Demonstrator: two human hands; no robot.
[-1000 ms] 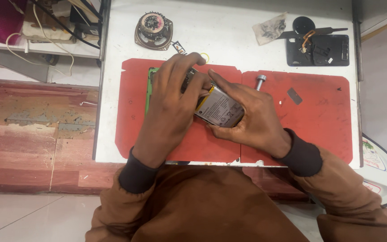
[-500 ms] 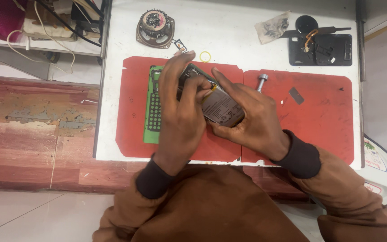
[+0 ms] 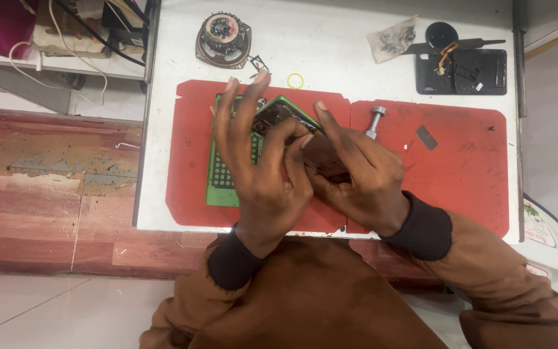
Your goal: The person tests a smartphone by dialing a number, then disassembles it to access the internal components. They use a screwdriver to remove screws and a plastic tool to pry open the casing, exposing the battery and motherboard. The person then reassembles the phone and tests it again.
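While both hands meet over the red mat, this is what I can see from beside the worktop:

Containers: a green tray (image 3: 227, 174) with a grid of small holes lies flat on the red mat (image 3: 460, 174), partly under the left hand; what sits in the holes is too small to tell.
Left hand: the left hand (image 3: 263, 174) pinches the near edge of the phone with thumb and one finger, while the other fingers are spread and lifted over the tray.
Right hand: the right hand (image 3: 363, 178) is closed around the right part of the phone, with one long finger laid along its top.
Phone: the phone (image 3: 292, 126) is held between both hands just above the mat; it has a green frame and a dark face, and it is tilted, with its far corner towards the tray.
On the mat: a small metal cylinder tool (image 3: 374, 121) stands just beside the right hand, and a small dark chip (image 3: 426, 137) lies further right.
Worktop: the white worktop (image 3: 330, 45) carries a round speaker (image 3: 223, 40), a yellow ring (image 3: 295, 81), a crumpled cloth (image 3: 392, 40) and a black phone cover (image 3: 463, 70).
Room: the floor (image 3: 46, 174) on the left is reddish and worn, and a shelf (image 3: 46, 39) holds cables and a pink bag.
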